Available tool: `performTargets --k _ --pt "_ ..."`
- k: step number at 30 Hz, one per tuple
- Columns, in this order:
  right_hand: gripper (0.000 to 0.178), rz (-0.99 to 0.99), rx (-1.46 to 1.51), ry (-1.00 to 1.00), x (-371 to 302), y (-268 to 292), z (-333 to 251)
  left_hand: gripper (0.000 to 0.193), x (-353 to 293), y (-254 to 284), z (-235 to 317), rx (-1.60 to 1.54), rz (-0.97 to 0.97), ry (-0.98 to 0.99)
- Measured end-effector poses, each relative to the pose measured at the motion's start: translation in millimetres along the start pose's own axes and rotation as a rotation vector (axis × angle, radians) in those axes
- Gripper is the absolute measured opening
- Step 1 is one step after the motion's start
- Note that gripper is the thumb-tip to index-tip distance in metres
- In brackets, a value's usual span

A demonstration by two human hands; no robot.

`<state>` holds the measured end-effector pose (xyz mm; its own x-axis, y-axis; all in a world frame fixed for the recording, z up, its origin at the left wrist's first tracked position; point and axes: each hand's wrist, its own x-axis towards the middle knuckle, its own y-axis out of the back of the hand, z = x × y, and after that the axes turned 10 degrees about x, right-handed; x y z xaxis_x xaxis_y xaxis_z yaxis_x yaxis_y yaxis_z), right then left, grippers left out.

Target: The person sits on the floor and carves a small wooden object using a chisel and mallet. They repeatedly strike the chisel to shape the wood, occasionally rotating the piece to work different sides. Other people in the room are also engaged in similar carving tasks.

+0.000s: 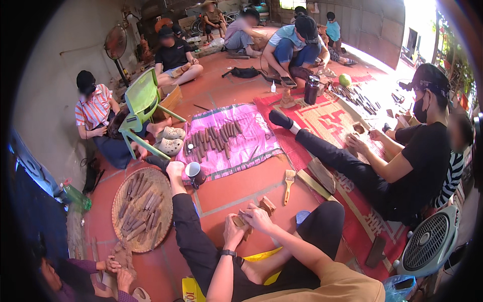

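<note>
In front of my bent legs, my left hand [233, 232] is closed round a small brown piece, apparently carved wood [247, 233]. My right hand [257, 219] presses against the same piece from the other side, its fingers pinched together. Whatever lies between those fingers is too small to make out. Just beyond the right hand is a brown wooden block [267, 205]. A paintbrush [289, 187] with a yellow handle rests on the tiles farther right. Near my left foot stands a dark mug [194, 174] with a pale inside.
A round woven tray [119, 221] of brown sticks lies left, beside a co-worker's hands [119, 267]. Ahead is a pink cloth [251, 128] with rows of sticks. A red mat [347, 183], a seated person [417, 151] and a box fan [428, 241] are right. A green chair [143, 98] stands far left.
</note>
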<state>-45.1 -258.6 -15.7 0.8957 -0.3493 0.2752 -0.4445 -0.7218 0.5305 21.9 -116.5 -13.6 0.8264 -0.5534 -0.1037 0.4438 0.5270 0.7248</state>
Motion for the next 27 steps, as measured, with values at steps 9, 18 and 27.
performTargets --k 9,18,27 --pt "0.021 -0.050 -0.090 -0.004 3 -9 -12 0.063 5 2 -8 0.049 0.015 0.006" --pt "0.025 0.082 -0.217 -0.114 12 -35 -14 0.052 -1 1 4 0.042 0.029 0.057" --pt "0.032 0.065 -0.305 -0.112 15 -36 -16 0.054 0 4 4 0.006 0.043 0.043"
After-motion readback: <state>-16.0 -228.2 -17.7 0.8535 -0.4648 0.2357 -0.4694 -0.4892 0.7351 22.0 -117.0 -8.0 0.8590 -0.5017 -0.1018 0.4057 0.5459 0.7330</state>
